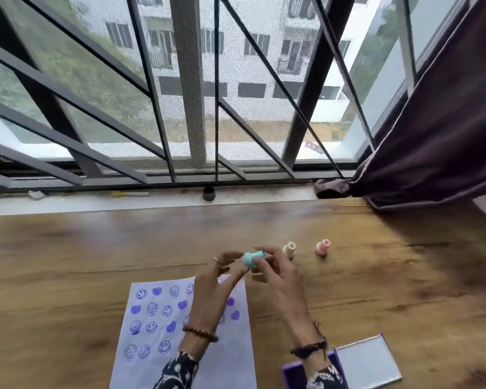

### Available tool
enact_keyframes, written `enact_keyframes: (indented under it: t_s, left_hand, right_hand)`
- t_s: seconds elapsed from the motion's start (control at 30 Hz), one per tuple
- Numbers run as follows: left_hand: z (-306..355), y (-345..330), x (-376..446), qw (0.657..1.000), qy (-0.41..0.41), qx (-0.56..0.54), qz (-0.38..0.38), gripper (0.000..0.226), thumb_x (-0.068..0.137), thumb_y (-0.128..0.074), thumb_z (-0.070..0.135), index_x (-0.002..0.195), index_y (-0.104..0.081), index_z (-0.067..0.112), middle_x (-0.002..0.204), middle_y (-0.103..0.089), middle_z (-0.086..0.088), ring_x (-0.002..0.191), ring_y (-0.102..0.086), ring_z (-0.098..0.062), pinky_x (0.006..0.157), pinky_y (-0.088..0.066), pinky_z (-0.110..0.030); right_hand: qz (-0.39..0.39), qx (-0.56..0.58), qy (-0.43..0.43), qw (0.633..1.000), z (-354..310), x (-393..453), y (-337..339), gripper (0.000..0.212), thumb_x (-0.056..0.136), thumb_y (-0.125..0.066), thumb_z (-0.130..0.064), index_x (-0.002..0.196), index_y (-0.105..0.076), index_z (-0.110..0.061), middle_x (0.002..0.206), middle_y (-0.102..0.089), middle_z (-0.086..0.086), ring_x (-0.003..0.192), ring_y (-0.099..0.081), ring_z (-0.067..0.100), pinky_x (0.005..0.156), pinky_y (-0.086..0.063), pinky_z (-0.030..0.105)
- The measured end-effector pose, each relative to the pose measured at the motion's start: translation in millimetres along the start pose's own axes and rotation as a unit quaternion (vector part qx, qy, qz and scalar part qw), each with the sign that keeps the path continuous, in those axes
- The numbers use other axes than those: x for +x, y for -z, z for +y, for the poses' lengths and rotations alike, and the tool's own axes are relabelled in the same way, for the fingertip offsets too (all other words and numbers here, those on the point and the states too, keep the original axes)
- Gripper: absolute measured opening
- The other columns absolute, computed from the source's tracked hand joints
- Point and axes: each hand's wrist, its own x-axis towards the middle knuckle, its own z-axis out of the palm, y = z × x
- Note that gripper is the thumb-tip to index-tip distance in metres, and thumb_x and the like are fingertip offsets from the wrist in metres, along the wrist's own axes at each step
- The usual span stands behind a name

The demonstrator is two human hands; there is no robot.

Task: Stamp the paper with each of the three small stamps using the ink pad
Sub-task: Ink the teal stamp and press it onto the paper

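A small teal stamp (252,258) is held between the fingertips of both hands just above the table, beyond the paper's far edge. My left hand (216,287) and my right hand (281,279) both pinch it. The white paper (152,360) lies at the near middle, covered with several purple smiley and heart prints. A cream stamp (289,249) and a pink stamp (322,247) stand on the table to the right of my hands. The purple ink pad (291,373) sits open at the near right, partly hidden by my right wrist, its lid (366,360) flipped back.
The wooden table (68,262) stretches wide to the left and right. Behind it runs a window sill (152,199) with a small dark cap (208,192) and barred windows. A dark curtain (432,136) hangs over the table's far right corner.
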Motion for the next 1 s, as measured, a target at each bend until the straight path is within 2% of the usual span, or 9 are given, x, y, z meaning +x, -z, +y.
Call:
enact_keyframes:
  t_s: [0.1, 0.17, 0.27, 0.43, 0.53, 0.63, 0.73, 0.83, 1.0]
  left_hand:
    - [20, -2, -21, 0.981, 0.074, -0.173, -0.039, 0.021, 0.078, -0.064, 0.001, 0.094, -0.071, 0.013, 0.087, -0.077, 0.004, 0.087, -0.069, -0.009, 0.070, -0.052, -0.012]
    - [30, -7, -38, 0.975, 0.090, -0.198, -0.046, 0.022, 0.076, -0.065, 0.000, 0.097, -0.070, 0.004, 0.091, -0.076, -0.006, 0.086, -0.068, -0.009, 0.069, -0.052, -0.013]
    - [40, -15, -65, 0.978, 0.078, -0.185, -0.050, 0.023, 0.069, -0.071, -0.001, 0.089, -0.074, 0.010, 0.081, -0.077, 0.003, 0.081, -0.069, -0.006, 0.069, -0.053, -0.012]
    - [40, -26, -99, 0.985, 0.053, -0.143, -0.086, 0.026, 0.070, -0.073, 0.002, 0.080, -0.073, 0.026, 0.074, -0.076, 0.016, 0.077, -0.068, 0.001, 0.067, -0.050, -0.009]
    - [26, -25, -109, 0.990, 0.067, -0.098, -0.082, 0.025, 0.073, -0.072, 0.004, 0.081, -0.071, 0.027, 0.076, -0.074, 0.010, 0.073, -0.066, 0.005, 0.065, -0.049, -0.007]
    - [11, -24, -118, 0.994, 0.080, -0.032, -0.073, 0.026, 0.075, -0.070, 0.005, 0.077, -0.068, 0.031, 0.080, -0.071, 0.009, 0.069, -0.064, 0.007, 0.066, -0.048, -0.005]
    - [-2, -25, -125, 0.993, 0.088, -0.004, -0.077, 0.025, 0.076, -0.070, 0.007, 0.074, -0.067, 0.032, 0.078, -0.071, 0.011, 0.068, -0.064, 0.008, 0.065, -0.048, -0.005]
    - [-10, -28, -130, 0.989, 0.110, 0.003, -0.097, 0.019, 0.077, -0.068, 0.009, 0.076, -0.067, 0.028, 0.080, -0.071, 0.006, 0.073, -0.066, -0.005, 0.070, -0.053, -0.019]
    - [-14, -33, -134, 0.988, 0.108, 0.011, -0.110, 0.011, 0.078, -0.067, 0.005, 0.084, -0.067, 0.015, 0.081, -0.068, -0.003, 0.074, -0.062, -0.013, 0.073, -0.050, -0.025]
  right_hand:
    - [-0.017, 0.096, -0.026, 0.995, -9, -26, 13, 0.010, 0.083, -0.062, -0.024, 0.090, -0.067, -0.019, 0.084, -0.075, 0.000, 0.082, -0.069, 0.015, 0.072, -0.057, 0.034]
    - [0.002, 0.102, -0.026, 0.994, -13, -46, 19, 0.016, 0.081, -0.059, -0.031, 0.086, -0.067, -0.018, 0.074, -0.073, -0.006, 0.069, -0.065, 0.006, 0.059, -0.053, 0.022]
    - [0.063, 0.128, -0.056, 0.988, -16, -72, 27, 0.026, 0.091, -0.048, -0.027, 0.076, -0.064, -0.015, 0.054, -0.058, -0.004, 0.049, -0.052, 0.004, 0.047, -0.045, 0.019]
    - [0.089, 0.448, -0.242, 0.856, -15, -108, 44, 0.024, 0.093, -0.047, -0.016, 0.079, -0.062, -0.004, 0.045, -0.060, 0.002, 0.035, -0.052, 0.007, 0.034, -0.044, 0.015]
    - [0.067, 0.482, -0.275, 0.829, -5, -127, 61, 0.021, 0.092, -0.045, -0.008, 0.082, -0.062, 0.000, 0.058, -0.063, 0.011, 0.043, -0.058, 0.012, 0.039, -0.051, 0.017]
    - [0.072, 0.356, -0.272, 0.891, 3, -137, 75, 0.020, 0.089, -0.048, 0.001, 0.075, -0.062, -0.004, 0.066, -0.063, 0.012, 0.059, -0.057, 0.019, 0.044, -0.054, 0.018]
    - [0.047, 0.022, -0.211, 0.976, -5, -142, 89, 0.012, 0.083, -0.061, -0.003, 0.072, -0.066, -0.007, 0.076, -0.066, 0.015, 0.065, -0.061, 0.022, 0.064, -0.057, 0.031]
    - [0.058, -0.227, -0.101, 0.967, -38, -144, 104, 0.011, 0.075, -0.072, -0.016, 0.081, -0.069, -0.008, 0.084, -0.069, 0.013, 0.080, -0.066, 0.026, 0.077, -0.050, 0.037]
    - [0.191, -0.323, 0.173, 0.911, -94, -160, 111, 0.013, 0.075, -0.065, -0.033, 0.086, -0.064, -0.026, 0.079, -0.056, -0.009, 0.058, -0.052, -0.003, 0.055, -0.039, 0.014]
